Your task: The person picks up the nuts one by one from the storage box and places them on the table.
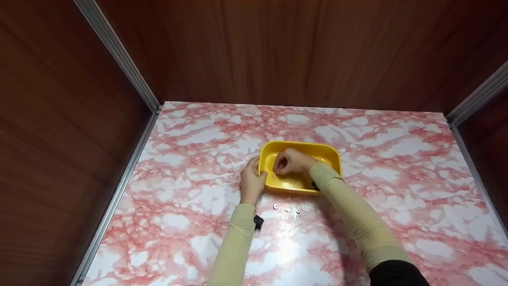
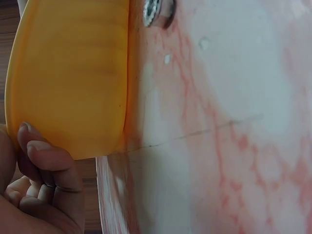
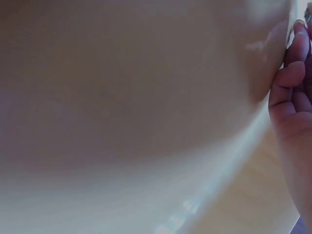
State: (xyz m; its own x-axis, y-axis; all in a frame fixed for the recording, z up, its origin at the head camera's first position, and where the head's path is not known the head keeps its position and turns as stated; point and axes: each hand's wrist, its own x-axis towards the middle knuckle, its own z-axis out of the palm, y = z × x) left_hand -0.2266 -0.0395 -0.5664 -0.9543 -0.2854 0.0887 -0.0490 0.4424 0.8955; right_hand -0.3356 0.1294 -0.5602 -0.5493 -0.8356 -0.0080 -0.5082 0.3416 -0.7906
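A yellow plastic tub (image 1: 301,190) stands on the table, its long side across the head view. My left hand (image 1: 253,180) grips the tub's left end, thumb over the rim and fingers along the outer wall; the left wrist view shows its curled fingers (image 2: 51,158) against the yellow wall. Inside the tub, my right hand (image 1: 293,161) reaches down near the left end with fingertips drawn together. At those fingertips, at the edge of the right wrist view, a small metal nut (image 3: 308,13) shows in part, mostly hidden by the fingers.
Three small metal nuts lie in front of the tub: a left one (image 1: 276,206), a middle one (image 1: 288,209) and a right one (image 1: 298,211). A nut with a toothed rim (image 2: 158,12) appears close up beside the tub. Brown wood-grain panels (image 1: 278,51) enclose the marbled table (image 1: 190,167).
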